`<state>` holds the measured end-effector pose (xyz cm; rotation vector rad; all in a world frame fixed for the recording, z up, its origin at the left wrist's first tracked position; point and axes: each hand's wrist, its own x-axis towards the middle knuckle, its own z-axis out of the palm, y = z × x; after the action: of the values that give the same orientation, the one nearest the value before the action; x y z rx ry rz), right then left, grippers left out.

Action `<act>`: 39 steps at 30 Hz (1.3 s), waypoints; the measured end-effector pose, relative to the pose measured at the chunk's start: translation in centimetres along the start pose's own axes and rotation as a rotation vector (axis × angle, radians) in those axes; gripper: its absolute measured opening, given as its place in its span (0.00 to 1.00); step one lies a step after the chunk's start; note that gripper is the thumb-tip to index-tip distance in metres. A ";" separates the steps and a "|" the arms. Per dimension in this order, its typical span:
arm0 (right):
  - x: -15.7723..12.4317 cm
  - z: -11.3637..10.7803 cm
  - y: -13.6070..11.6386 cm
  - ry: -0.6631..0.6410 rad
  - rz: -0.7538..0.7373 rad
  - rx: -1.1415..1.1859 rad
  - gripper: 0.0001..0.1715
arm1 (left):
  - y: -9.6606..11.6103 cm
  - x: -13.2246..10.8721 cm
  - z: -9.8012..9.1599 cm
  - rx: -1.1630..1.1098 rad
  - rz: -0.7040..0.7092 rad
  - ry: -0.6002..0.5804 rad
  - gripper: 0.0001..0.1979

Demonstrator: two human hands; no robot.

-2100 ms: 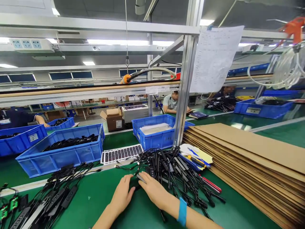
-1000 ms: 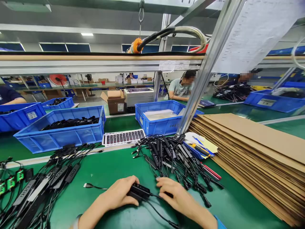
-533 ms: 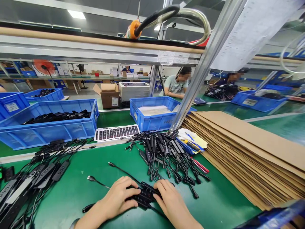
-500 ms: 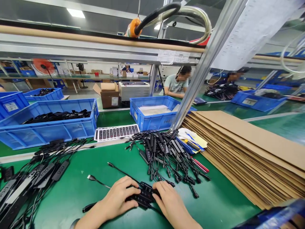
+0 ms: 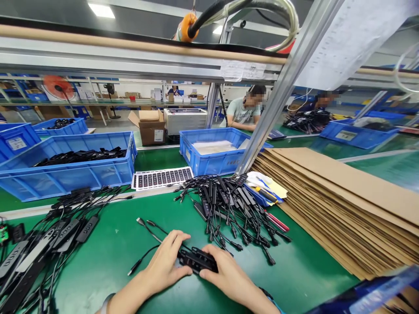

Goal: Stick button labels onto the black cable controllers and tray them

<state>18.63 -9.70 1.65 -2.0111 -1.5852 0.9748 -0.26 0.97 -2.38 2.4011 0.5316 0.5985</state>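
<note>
Several black inline cable controllers (image 5: 198, 261) lie side by side in a small bundle low over the green bench. My left hand (image 5: 169, 260) curls round their left end, thumb in front and fingers behind. The right end is gripped by my right hand (image 5: 225, 271), its thumb along the near side. Thin cables with metal-tipped plugs (image 5: 140, 221) stick out to the left, past my left hand. Beyond my hands spreads a heap of similar controllers with cables (image 5: 225, 205). More loose controllers (image 5: 65, 233) lie at the left.
A sticker sheet (image 5: 163, 178) lies before two blue bins, one holding black parts (image 5: 68, 174), one pale sheets (image 5: 212, 163). Stacked cardboard (image 5: 327, 187) fills the right side, beside a metal post (image 5: 278, 87) and red-handled tool (image 5: 277, 221). A person (image 5: 244, 111) sits opposite.
My fingers have shifted from on top of the controllers to their ends, and the bundle looks squared together. The cable plugs on the left have moved. The view has tilted slightly.
</note>
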 end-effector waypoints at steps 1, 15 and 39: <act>0.2 -0.1 0.2 0.027 0.000 -0.001 0.15 | -0.1 -0.1 0.0 0.045 0.008 0.043 0.39; 0.5 1.0 2.7 0.199 -0.129 0.017 0.26 | 0.9 0.9 0.1 0.164 -0.083 -0.090 0.09; 6.5 -0.9 1.2 0.265 -0.302 -0.744 0.23 | -0.6 0.7 -1.0 0.280 0.191 -0.275 0.37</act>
<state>20.82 -3.76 -0.35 -2.1048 -2.2062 -0.0264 -0.34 2.21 -1.85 2.7642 0.2837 0.2764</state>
